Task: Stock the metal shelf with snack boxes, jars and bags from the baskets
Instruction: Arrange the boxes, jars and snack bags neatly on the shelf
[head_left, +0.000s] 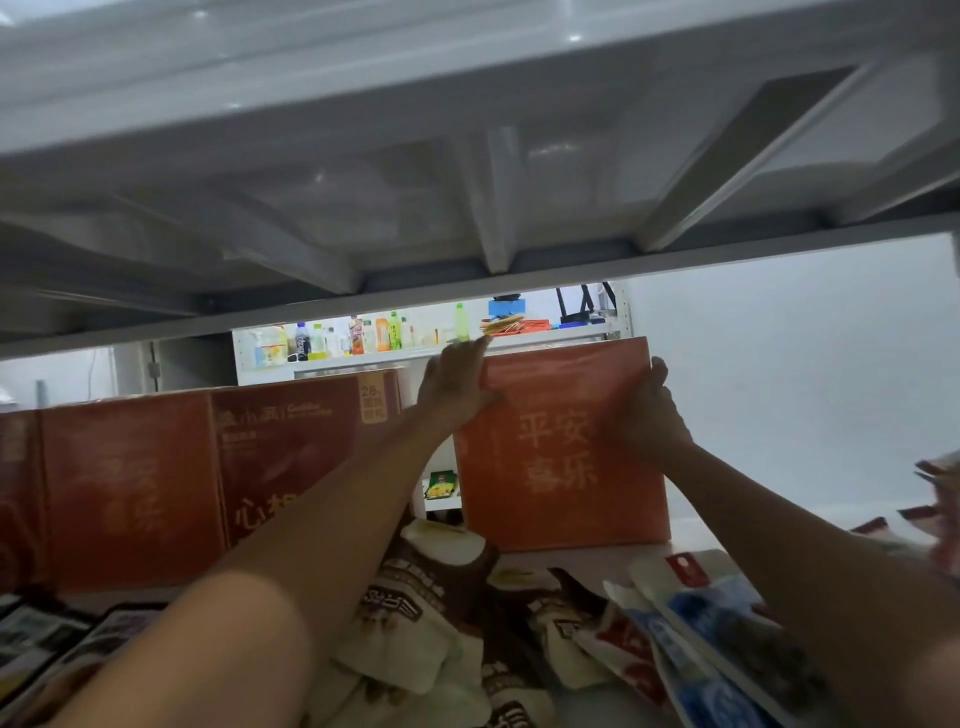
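Note:
An orange-red snack box (561, 462) with pale characters stands upright at the back of the metal shelf (582, 558). My left hand (457, 387) grips its upper left corner, fingers over the top edge. My right hand (649, 415) holds its upper right edge, thumb on the front face. To the left, a gap apart, stands a row of similar red boxes (291, 467) against the back. Brown-and-cream snack bags (431, 613) lie in front, between my forearms.
The underside of the shelf above (467, 182) hangs low overhead. Blue-and-white bags (701, 634) lie at the right front, dark packets (47, 644) at the left front. Behind, another shelf holds several drink bottles (363, 335). Bare shelf surface shows right of the held box.

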